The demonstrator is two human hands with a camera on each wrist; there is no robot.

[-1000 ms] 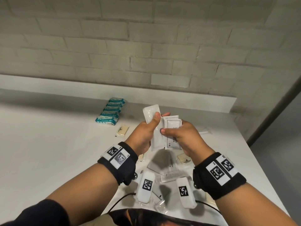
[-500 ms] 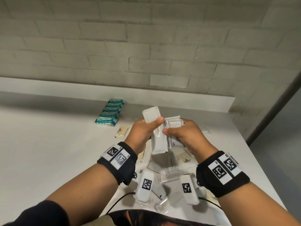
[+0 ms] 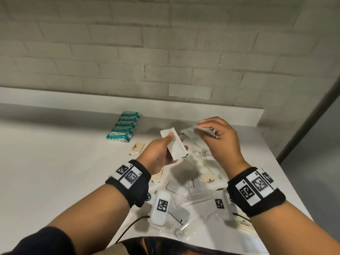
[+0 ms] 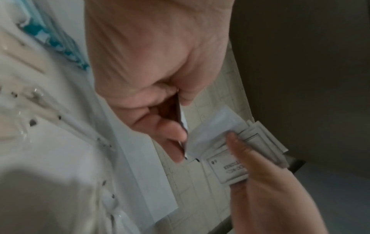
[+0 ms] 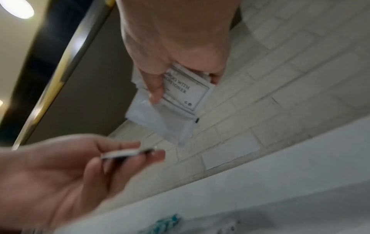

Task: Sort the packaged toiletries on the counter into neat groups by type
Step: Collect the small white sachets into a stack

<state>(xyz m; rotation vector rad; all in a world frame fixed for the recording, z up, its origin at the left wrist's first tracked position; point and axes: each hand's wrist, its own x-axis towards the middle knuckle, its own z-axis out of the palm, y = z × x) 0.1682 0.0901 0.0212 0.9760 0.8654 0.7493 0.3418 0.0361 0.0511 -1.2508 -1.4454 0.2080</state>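
Note:
My left hand pinches one long plain white sachet between thumb and fingers above the counter; the right wrist view shows that long sachet edge-on. My right hand grips a small stack of white printed shampoo sachets, held up to the right of the left hand and apart from it. The stack shows printed text and is fanned slightly in the fingers. A row of several teal packets lies at the back left of the white counter.
A beige packet lies alone near the teal row. Below my hands is a loose pile: a clear-wrapped comb, another beige packet and clear wrapped items. A brick wall and a ledge bound the counter behind.
The hands were together with the sachets touching; now they have parted. The right hand moved up and right with the stack, while the left keeps the long sachet.

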